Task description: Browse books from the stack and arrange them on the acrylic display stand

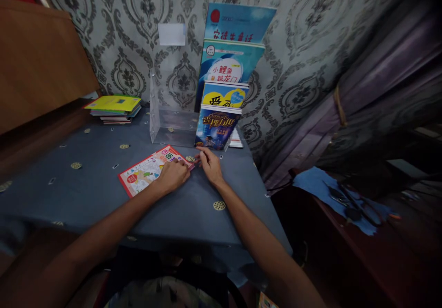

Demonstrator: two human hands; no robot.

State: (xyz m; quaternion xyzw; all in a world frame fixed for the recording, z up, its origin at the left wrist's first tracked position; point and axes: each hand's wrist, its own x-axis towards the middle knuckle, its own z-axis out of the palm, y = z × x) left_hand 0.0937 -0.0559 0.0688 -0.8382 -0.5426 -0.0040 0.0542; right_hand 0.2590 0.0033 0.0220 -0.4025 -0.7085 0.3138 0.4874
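Observation:
A thin red-bordered picture book [145, 174] lies flat on the blue tablecloth [86, 170]. My left hand [173, 174] rests on the book's right part with its fingers curled down over the edge. My right hand [210, 163] lies just to the right of it, its fingers pinching the book's near right corner. Behind the hands a clear acrylic stand [169, 119] holds several upright books [224, 87] in rising tiers at its right end. The nearest of these has a dark blue cover [216, 128].
A stack of books with a yellow cover [115, 107] lies at the table's back left. Patterned wallpaper [300, 45] backs the table. A wooden panel [37, 55] stands at left. To the right, a curtain [380, 91] and a blue cloth with tools [345, 200] on dark furniture.

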